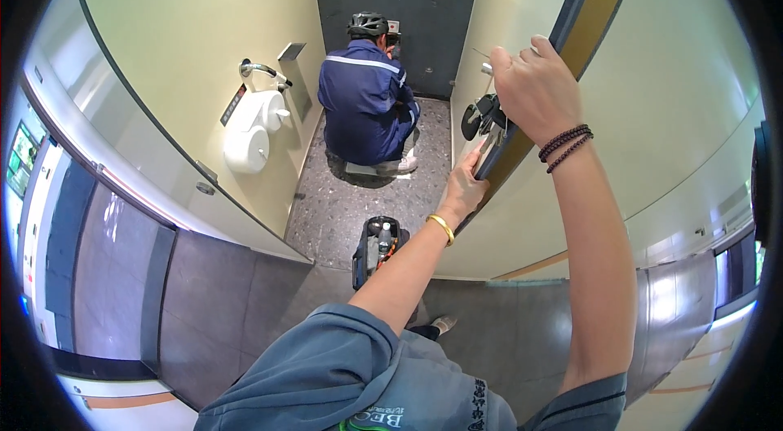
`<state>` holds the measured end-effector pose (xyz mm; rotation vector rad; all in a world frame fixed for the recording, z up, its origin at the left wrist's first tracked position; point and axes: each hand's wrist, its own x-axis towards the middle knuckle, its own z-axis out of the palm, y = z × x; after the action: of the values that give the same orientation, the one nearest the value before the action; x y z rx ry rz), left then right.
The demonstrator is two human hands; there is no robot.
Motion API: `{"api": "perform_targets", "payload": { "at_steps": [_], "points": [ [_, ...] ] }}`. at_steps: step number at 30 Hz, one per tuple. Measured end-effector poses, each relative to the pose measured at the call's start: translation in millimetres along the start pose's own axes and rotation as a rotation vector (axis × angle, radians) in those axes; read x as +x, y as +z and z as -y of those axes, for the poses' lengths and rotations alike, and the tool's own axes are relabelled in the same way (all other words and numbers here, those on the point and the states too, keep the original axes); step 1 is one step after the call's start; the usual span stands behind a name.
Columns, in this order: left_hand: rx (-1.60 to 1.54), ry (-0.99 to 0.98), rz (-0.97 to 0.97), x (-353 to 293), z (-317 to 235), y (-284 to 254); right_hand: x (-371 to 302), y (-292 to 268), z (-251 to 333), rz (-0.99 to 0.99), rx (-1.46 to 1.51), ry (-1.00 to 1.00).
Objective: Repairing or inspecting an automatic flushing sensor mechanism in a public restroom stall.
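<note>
Near the upper right, my right hand (538, 88) is closed in a curl beside the edge of a cream stall door (534, 211). What its fingers hold, if anything, is hidden. Just below it, a black and metal door lock (487, 114) hangs at the door's edge, seemingly partly off the panel. My left hand (465, 190), with a gold bangle at the wrist, closes on the door edge under the lock. One of its digits points up toward the lock's metal plate. A dark beaded bracelet circles my right wrist.
A person (364, 101) in blue workwear and a helmet crouches inside the stall, facing the dark back wall (440, 31). An open tool bag (379, 247) with a bottle stands at the stall's entrance. White paper dispensers (249, 137) and a grab bar (265, 70) are on the left wall.
</note>
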<state>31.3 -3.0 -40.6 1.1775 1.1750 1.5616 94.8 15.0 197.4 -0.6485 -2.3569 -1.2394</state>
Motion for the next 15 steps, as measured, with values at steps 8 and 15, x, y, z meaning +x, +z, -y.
{"api": "perform_targets", "payload": {
  "at_steps": [8, 15],
  "points": [
    [-0.005, 0.040, -0.003, 4.0, 10.7, 0.3, 1.6, 0.7, -0.4, -0.111, -0.004, -0.022],
    [-0.031, 0.047, -0.007, 3.8, 8.2, 3.0, -0.1, 0.3, -1.1, -0.063, -0.032, -0.017]
  ]
}}
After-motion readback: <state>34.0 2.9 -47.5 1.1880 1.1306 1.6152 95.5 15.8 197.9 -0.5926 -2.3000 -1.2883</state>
